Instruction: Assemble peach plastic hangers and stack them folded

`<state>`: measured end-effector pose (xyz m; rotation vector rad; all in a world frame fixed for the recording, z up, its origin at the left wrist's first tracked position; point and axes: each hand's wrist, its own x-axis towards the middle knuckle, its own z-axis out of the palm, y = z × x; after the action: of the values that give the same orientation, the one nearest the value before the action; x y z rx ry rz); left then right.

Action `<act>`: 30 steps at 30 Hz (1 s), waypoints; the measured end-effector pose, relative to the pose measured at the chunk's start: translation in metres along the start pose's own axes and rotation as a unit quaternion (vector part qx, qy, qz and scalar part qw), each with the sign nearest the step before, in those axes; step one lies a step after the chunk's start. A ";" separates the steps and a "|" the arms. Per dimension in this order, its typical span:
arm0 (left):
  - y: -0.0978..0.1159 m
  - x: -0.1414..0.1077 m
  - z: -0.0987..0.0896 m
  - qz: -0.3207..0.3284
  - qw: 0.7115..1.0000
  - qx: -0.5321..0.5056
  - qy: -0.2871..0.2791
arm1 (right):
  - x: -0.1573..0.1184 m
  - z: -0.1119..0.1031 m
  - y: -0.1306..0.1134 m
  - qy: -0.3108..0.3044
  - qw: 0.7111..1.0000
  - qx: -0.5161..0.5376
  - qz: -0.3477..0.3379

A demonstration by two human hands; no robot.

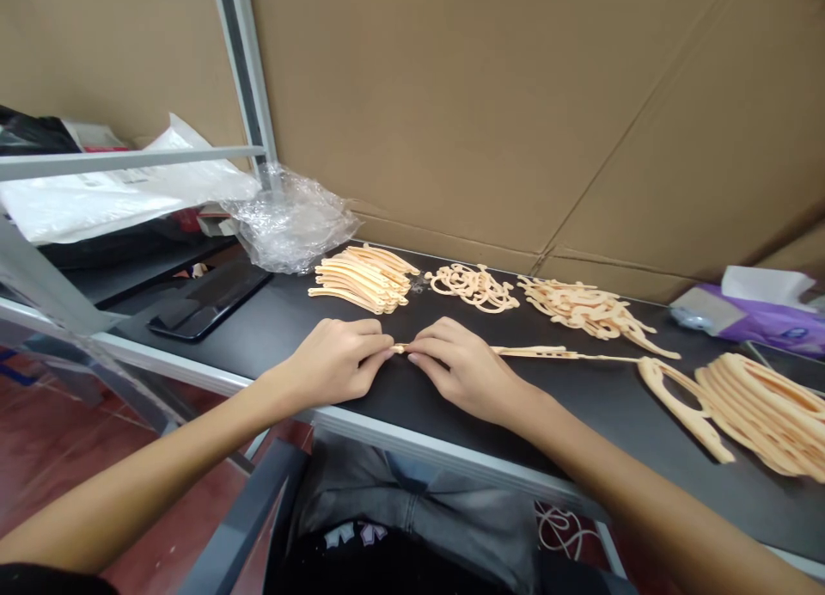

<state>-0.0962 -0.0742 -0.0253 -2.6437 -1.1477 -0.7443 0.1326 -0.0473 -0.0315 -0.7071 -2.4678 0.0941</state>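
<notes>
My left hand (pixel 345 358) is closed in a pinch at the left end of a small cream-coloured plastic piece (pixel 400 348). The fingers of my right hand (pixel 455 363) pinch the same piece from the other side, and most of it is hidden by the fingertips. From behind my right hand a long, thin cream strip with slots (pixel 538 352) runs rightward along the black tabletop (pixel 412 406); whether it joins the pinched piece cannot be seen. Beyond my hands lie a stack of curved cream bars (pixel 364 279) and a heap of small curly cream pieces (pixel 473 287).
Farther right are a pile of branched cream pieces (pixel 580 307), several large cream frames (pixel 760 414) and a purple tissue pack (pixel 766 315). A black phone-like slab (pixel 210 298) and crumpled clear plastic (pixel 290 221) lie left, beside a metal shelf post (pixel 248 70). Cardboard (pixel 516 105) stands behind.
</notes>
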 end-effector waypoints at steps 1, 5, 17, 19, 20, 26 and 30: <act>0.000 0.000 0.000 -0.002 1.000 -0.001 -0.002 | 0.000 0.000 0.000 0.004 1.000 0.007 0.001; 0.000 0.000 -0.001 -0.007 1.000 -0.004 -0.001 | 0.000 0.002 0.003 0.036 0.999 0.036 -0.003; 0.000 0.000 -0.002 -0.002 1.000 -0.013 0.004 | 0.004 0.001 0.000 0.079 0.995 0.063 0.005; -0.001 0.000 -0.002 -0.003 1.000 -0.018 -0.001 | 0.004 0.001 0.000 0.081 0.994 0.068 0.006; -0.001 0.000 -0.001 -0.004 1.000 -0.021 -0.002 | 0.004 0.001 0.000 0.086 0.994 0.070 0.006; 0.000 0.002 -0.002 -0.008 0.997 -0.064 0.030 | 0.004 -0.001 0.000 0.118 0.991 0.061 -0.011; 0.000 0.002 -0.003 -0.009 0.995 -0.076 0.058 | 0.003 -0.001 -0.001 0.107 0.993 0.052 0.006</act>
<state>-0.0958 -0.0743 -0.0220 -2.6732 -1.1265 -1.0123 0.1302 -0.0462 -0.0292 -0.6521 -2.2375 0.1434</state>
